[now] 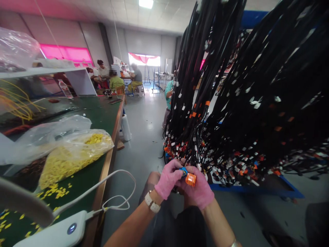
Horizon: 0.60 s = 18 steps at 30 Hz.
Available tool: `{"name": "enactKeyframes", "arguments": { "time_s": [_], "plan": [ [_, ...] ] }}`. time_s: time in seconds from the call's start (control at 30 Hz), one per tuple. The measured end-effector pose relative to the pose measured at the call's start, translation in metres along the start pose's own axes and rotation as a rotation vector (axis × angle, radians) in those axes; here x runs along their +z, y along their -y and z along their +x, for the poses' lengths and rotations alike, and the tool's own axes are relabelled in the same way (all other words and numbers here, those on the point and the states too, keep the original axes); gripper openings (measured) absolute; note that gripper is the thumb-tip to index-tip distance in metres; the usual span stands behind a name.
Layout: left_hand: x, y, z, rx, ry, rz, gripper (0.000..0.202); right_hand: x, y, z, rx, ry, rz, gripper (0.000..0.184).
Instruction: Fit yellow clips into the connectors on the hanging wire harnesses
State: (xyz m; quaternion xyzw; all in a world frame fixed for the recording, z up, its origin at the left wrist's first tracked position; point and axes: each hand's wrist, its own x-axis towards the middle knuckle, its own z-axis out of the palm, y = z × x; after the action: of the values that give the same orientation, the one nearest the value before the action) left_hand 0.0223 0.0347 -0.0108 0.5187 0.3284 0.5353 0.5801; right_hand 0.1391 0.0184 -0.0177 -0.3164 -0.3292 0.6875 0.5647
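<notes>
Both my hands wear pink gloves and meet low in the middle of the view. My left hand point(168, 178) is closed in a pinch on a small blue connector point(183, 171). My right hand point(199, 191) is closed around an orange connector point(190, 179), which touches the blue one. Black wires run up from the connectors into a large hanging bundle of black wire harnesses point(231, 96) with white and orange tags, right above my hands. A white watch sits on my left wrist.
A green worktable point(102, 116) on the left carries a plastic bag of yellow parts point(72, 154), a white power bank point(56, 233) with its cable, and scattered yellow pieces. Several people sit working at the far end of the room. A blue rack base point(257, 188) lies under the harnesses.
</notes>
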Motion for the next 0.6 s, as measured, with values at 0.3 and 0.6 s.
{"name": "enactKeyframes", "arguments": {
  "time_s": [0.3, 0.6],
  "plan": [
    [-0.007, 0.005, 0.01, -0.155, -0.238, -0.214, 0.014, -0.012, 0.013, -0.007, -0.165, 0.053, -0.643, 0.015],
    [-0.004, 0.019, 0.015, -0.378, -0.079, -0.417, 0.031, -0.007, 0.022, -0.007, 0.199, 0.272, 0.879, 0.022]
  ]
}}
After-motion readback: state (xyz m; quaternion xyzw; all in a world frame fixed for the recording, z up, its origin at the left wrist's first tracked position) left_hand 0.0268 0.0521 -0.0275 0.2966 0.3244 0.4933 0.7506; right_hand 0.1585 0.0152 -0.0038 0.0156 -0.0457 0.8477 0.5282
